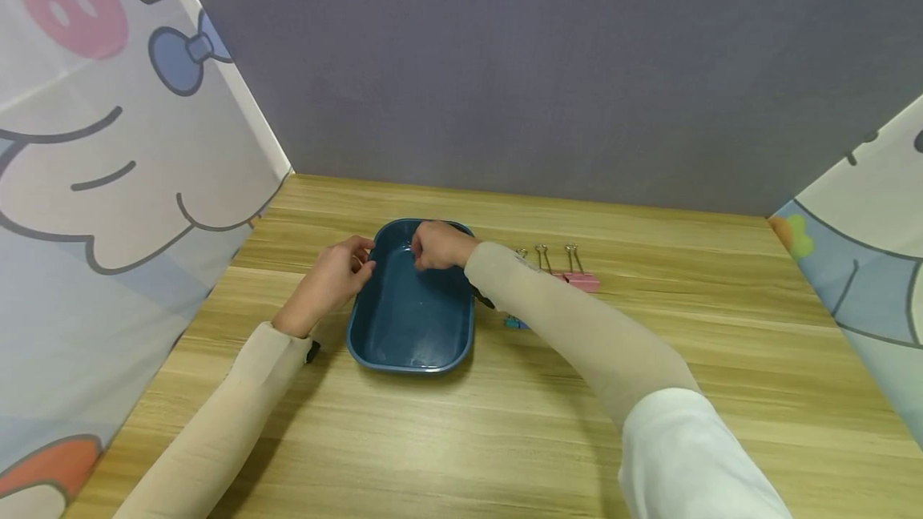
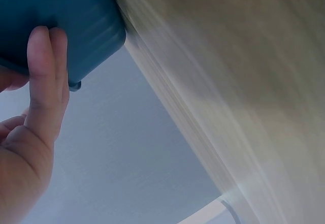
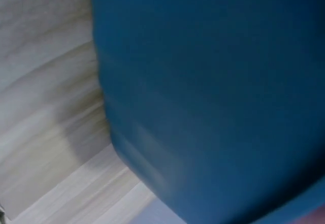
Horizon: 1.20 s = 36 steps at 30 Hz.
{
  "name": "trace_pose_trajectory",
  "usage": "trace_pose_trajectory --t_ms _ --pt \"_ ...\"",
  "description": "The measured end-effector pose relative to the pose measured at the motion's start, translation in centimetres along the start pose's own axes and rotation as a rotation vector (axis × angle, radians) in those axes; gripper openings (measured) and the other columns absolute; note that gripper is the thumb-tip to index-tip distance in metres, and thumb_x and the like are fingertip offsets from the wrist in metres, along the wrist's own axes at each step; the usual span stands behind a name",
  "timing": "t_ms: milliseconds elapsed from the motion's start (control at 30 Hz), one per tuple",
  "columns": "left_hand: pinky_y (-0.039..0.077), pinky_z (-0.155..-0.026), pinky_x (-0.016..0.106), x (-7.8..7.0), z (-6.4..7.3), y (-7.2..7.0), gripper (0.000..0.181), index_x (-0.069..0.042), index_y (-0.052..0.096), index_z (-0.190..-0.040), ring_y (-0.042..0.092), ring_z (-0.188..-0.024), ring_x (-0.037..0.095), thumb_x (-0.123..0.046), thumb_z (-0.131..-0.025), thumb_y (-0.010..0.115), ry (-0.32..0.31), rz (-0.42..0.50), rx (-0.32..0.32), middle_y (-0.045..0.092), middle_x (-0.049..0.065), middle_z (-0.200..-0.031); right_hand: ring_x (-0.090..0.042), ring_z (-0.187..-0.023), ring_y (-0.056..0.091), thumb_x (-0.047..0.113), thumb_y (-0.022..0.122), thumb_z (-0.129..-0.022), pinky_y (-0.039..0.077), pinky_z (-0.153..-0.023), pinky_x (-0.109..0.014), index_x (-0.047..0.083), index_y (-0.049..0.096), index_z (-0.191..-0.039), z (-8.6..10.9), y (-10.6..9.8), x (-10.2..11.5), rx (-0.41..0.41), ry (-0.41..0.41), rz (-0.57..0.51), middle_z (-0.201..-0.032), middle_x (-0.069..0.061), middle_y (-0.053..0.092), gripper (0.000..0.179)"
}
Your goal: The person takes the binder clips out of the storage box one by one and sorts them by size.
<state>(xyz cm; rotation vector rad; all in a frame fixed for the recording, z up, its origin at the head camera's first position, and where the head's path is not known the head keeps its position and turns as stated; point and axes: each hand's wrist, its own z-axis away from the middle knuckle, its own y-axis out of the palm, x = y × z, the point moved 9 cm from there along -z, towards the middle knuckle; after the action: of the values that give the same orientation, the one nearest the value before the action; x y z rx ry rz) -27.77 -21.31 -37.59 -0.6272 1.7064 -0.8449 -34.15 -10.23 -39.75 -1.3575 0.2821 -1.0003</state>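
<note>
A dark blue rectangular tray [image 1: 421,319] with rounded corners lies on the wooden table. My left hand [image 1: 335,275] is at its far left rim. In the left wrist view, two fairly straight fingers [image 2: 48,66] lie along the tray's outer wall [image 2: 94,31]. My right hand [image 1: 441,247] reaches over the right rim, fingers bent down inside the far end of the tray. A small pale glint shows beside those fingertips; I cannot tell whether they pinch anything. The tray's blue outer wall [image 3: 203,92] fills most of the right wrist view.
Right of the tray lie several binder clips, pink ones [image 1: 581,282] with wire handles pointing away and a blue one [image 1: 517,323], partly hidden by the right sleeve [image 1: 577,327]. A grey panel [image 1: 505,70] stands behind the table; cartoon-print cloth [image 1: 108,142] hangs at the left.
</note>
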Motion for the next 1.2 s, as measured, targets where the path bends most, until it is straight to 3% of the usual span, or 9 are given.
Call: trace_pose_trajectory --t_ms 167,400,667,867,1000,1200 --pt "0.052 -0.059 0.034 0.1 0.0 0.0 0.032 0.009 0.055 -0.119 0.062 -0.073 0.025 -0.003 -0.09 0.059 -0.002 0.003 0.004 0.062 0.018 -0.091 -0.017 -0.099 0.058 0.022 0.069 -0.087 0.047 -0.083 -0.028 0.005 0.065 -0.116 -0.2 0.2 0.3 0.038 0.003 0.03 -0.115 -0.005 0.062 0.033" --pt "0.052 -0.059 0.034 -0.1 0.0 -0.1 0.031 0.009 0.055 -0.118 0.062 -0.073 0.025 -0.003 -0.09 0.059 0.006 0.006 -0.001 0.062 0.018 -0.09 -0.016 -0.091 0.059 0.021 0.069 -0.087 0.048 -0.08 -0.028 0.007 0.068 -0.107 -0.1 0.6 0.8 0.065 -0.017 0.052 -0.107 -0.004 0.064 0.024" --pt "0.052 -0.059 0.034 0.0 0.0 0.0 0.032 0.009 0.055 -0.119 0.062 -0.073 0.026 -0.003 -0.09 0.059 -0.005 -0.001 0.007 0.061 0.018 -0.091 -0.016 -0.089 0.059 0.02 0.067 -0.089 0.046 -0.077 -0.025 0.01 0.071 -0.103 0.5 1.2 1.9 0.086 -0.119 0.107 -0.104 -0.003 0.064 0.018" --pt "0.052 -0.06 0.034 -0.1 0.1 0.0 0.032 0.008 0.055 -0.119 0.062 -0.074 0.026 -0.003 -0.09 0.059 -0.005 -0.006 0.01 0.062 0.018 -0.092 -0.014 -0.098 0.06 0.014 0.067 -0.089 0.046 -0.082 -0.022 0.01 0.072 -0.104 1.5 1.3 2.4 0.073 -0.188 0.081 -0.107 0.0 0.065 0.017" --pt "0.052 -0.06 0.034 -0.2 0.1 0.0 0.032 0.008 0.054 -0.12 0.062 -0.075 0.025 -0.003 -0.09 0.059 -0.012 -0.006 0.015 0.061 0.019 -0.093 -0.01 -0.087 0.061 0.011 0.067 -0.088 0.047 -0.076 -0.021 0.011 0.075 -0.095 1.9 1.1 2.4 0.044 -0.227 0.029 -0.097 0.003 0.067 0.01" --pt "0.052 -0.061 0.035 -0.2 0.1 0.0 0.032 0.008 0.054 -0.12 0.062 -0.075 0.026 -0.003 -0.09 0.059 -0.018 -0.009 0.019 0.062 0.019 -0.094 -0.006 -0.075 0.06 0.013 0.071 -0.086 0.048 -0.069 -0.019 0.011 0.074 -0.089 2.1 0.9 1.6 0.005 -0.194 0.004 -0.086 0.006 0.067 0.005"
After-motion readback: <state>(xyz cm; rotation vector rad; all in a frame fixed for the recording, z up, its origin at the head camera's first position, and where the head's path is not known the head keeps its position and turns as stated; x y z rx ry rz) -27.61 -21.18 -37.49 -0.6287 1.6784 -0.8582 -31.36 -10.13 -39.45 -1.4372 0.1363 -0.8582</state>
